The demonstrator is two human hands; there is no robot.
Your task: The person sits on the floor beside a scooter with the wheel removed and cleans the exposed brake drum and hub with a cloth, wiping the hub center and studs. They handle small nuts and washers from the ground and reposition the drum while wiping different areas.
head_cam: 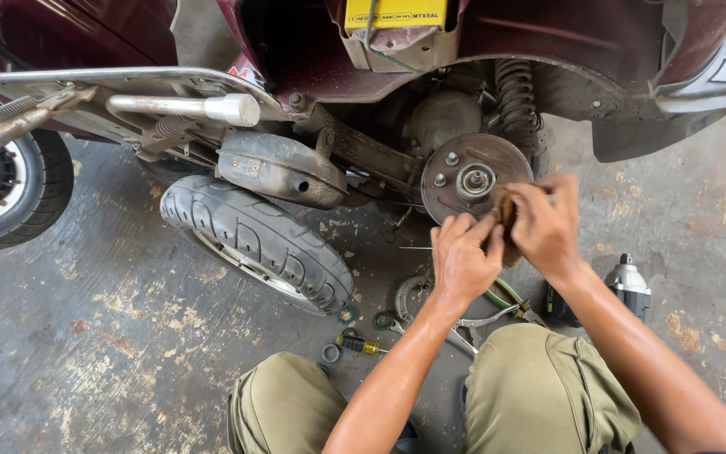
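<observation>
Olive-green trousered knees [539, 387] fill the bottom edge at six o'clock, folded in a squat over a stained, patchy grey concrete floor [102, 336] whose paint has worn off in pale blotches. Both bare forearms rise from there toward one o'clock. Between the knees and the hands lies a scatter of tools on the concrete: a small yellow-handled screwdriver [360, 344], loose dark rubber rings [330, 352], a pair of metal pliers with green-sleeved grips [497, 313], and, at three o'clock from them, a grey and black cordless impact wrench [628, 286] standing well apart from the rest. The left hand [462, 256] has its fingers curled and pressed together, their tips pinching the lower edge of a small worn brown pad-like part [506, 220]; the right hand [545, 223] closes over the same part from the two o'clock side, thumb and fingers gripping it, so much of the piece is hidden. That part is held just in front of the round rusty brake hub with its studs [468, 175], low and to its right. At nine o'clock from the hands a removed black ribbed tyre on its rim [254, 240] leans under a dull grey exhaust muffler [283, 168]. Farther off the maroon scooter body [548, 34] spans the top, with a coiled shock spring [516, 97] beside the hub.
</observation>
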